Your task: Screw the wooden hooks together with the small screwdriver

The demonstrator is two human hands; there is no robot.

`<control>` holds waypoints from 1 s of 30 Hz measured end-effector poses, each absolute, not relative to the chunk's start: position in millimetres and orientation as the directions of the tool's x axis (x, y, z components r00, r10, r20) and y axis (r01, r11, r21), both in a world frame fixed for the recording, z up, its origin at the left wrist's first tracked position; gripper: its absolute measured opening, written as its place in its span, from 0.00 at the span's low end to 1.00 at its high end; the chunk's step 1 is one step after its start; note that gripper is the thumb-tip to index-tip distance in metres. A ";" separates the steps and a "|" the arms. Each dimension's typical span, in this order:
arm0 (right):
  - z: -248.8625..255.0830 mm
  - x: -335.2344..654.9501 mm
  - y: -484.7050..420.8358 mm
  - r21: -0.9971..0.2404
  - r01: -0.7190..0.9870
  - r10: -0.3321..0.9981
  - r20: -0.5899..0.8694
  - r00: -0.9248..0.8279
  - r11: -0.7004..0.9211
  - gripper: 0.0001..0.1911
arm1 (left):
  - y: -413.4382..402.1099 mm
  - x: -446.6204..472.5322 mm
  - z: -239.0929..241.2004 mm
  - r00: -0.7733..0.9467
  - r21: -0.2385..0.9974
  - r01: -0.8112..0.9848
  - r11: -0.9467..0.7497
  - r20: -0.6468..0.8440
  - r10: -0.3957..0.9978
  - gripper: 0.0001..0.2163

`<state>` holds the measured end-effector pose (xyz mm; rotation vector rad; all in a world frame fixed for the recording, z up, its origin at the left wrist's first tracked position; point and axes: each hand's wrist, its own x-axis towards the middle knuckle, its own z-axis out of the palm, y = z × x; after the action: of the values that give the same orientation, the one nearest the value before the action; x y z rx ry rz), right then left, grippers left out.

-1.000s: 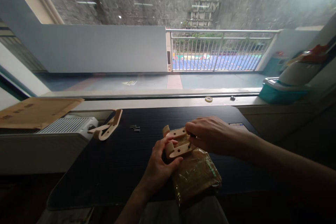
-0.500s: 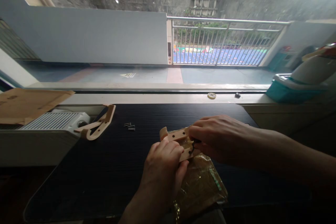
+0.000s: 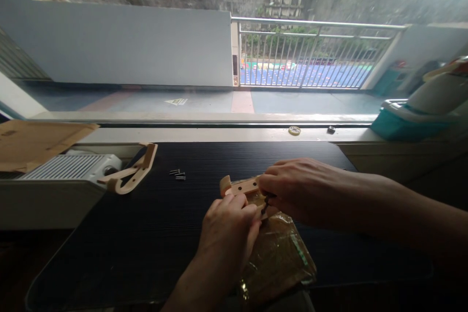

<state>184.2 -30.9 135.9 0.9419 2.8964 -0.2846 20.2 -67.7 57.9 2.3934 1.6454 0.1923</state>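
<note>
A pale wooden piece with round holes and an upturned end (image 3: pixel 248 187) lies over a clear-wrapped brown package (image 3: pixel 276 253). My left hand (image 3: pixel 228 229) is closed on the near part of the wood, its fingers over the edge. With the fingers pinched, my right hand (image 3: pixel 285 185) grips a small dark metal tool (image 3: pixel 265 203), its tip at a hole in the near wooden strip. The fingers hide most of the tool, so its exact kind does not show.
Several loose screws (image 3: pixel 178 174) lie on the black table (image 3: pixel 146 234). A similar wooden frame (image 3: pixel 137 175) rests at the table's left edge, beside a white radiator (image 3: pixel 69 168) under brown paper (image 3: pixel 44 141). A tape roll (image 3: pixel 294 130) and teal bin (image 3: pixel 398 124) sit on the sill.
The view has shifted slightly. The dark tool is turned to a somewhat different angle in my right hand, while my left hand keeps its hold on the wood.
</note>
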 end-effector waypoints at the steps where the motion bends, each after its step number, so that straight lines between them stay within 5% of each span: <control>1: 136.8 184.7 -31.0 -0.155 0.594 0.576 -0.144 -0.804 0.790 0.06 | -67.5 19.9 57.1 0.364 0.262 0.901 -0.346 -0.021 0.931 0.06; 10: 132.2 187.4 -29.9 -0.218 0.547 0.531 -0.130 -0.837 0.808 0.07 | -67.0 20.1 55.4 0.379 0.255 0.893 -0.371 0.017 0.925 0.06; 24: 141.2 166.4 -31.9 0.056 0.726 0.719 -0.205 -0.664 0.686 0.09 | -61.5 17.2 54.1 0.426 0.288 0.855 -0.432 0.086 0.901 0.09; 30: 154.7 168.1 -31.6 -0.036 0.676 0.652 -0.228 -0.723 0.736 0.05 | -63.1 14.6 50.3 0.452 0.287 0.831 -0.476 0.151 0.879 0.08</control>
<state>168.1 -31.6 154.7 1.0593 2.7376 -0.1727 14.6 -63.1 50.3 2.5266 1.5039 0.4182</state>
